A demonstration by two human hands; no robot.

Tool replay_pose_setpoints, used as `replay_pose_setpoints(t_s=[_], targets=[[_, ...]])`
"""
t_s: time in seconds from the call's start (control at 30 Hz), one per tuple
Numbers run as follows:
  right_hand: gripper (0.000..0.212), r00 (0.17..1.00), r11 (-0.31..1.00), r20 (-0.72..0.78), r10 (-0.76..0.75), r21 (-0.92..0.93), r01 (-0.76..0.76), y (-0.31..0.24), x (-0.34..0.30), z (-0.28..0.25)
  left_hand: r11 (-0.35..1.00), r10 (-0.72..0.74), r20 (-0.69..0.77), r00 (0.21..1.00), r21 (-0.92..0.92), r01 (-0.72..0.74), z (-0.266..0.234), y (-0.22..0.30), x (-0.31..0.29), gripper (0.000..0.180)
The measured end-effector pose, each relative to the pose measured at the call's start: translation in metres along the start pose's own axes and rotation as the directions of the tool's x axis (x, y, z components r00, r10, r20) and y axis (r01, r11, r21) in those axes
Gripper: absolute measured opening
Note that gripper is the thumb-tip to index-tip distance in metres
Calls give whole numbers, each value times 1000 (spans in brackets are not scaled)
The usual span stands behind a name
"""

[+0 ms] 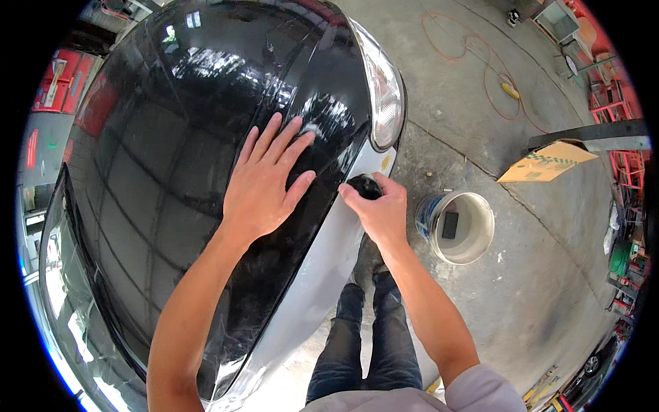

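Observation:
My left hand [264, 182] lies flat on the glossy black hood [178, 144] of a car, its fingers spread and nothing in them. To the right of it, my right hand [379, 206] grips a small black, wet-looking pad [364, 186]. The pad rests against the light grey fender [329, 237], just below the clear headlight [384, 89]. A yellowish patch [386, 163] shows on the fender between the pad and the headlight. The pad's underside is hidden.
A white bucket [485, 237] with a dark rectangular block [450, 225] inside stands on the concrete floor, right of my right hand. Beyond it are a flattened cardboard piece [546, 163] and a looping orange hose [486, 77]. The windshield [62, 275] is at the left.

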State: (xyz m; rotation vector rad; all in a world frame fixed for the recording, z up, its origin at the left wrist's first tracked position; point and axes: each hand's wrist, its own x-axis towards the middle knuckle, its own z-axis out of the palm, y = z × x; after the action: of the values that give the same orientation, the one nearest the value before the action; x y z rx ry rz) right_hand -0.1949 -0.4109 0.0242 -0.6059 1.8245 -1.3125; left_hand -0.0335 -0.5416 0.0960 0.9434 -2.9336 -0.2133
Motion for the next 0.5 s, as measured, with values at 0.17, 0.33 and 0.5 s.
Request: replay_pose_setpoints(t_s=[0.17, 0.33, 0.5], targets=[[31, 995, 992, 93, 44, -124, -32, -8, 5, -12, 1000, 4, -17, 1000, -22, -4, 3, -1, -1, 55], [31, 989, 996, 148, 9, -84, 3, 1, -34, 0, 1000, 1, -30, 1000, -22, -2, 2, -2, -2, 56], [26, 998, 999, 29, 49, 22, -50, -3, -37, 3, 1000, -2, -40, 999, -10, 2, 6, -3, -3, 55]])
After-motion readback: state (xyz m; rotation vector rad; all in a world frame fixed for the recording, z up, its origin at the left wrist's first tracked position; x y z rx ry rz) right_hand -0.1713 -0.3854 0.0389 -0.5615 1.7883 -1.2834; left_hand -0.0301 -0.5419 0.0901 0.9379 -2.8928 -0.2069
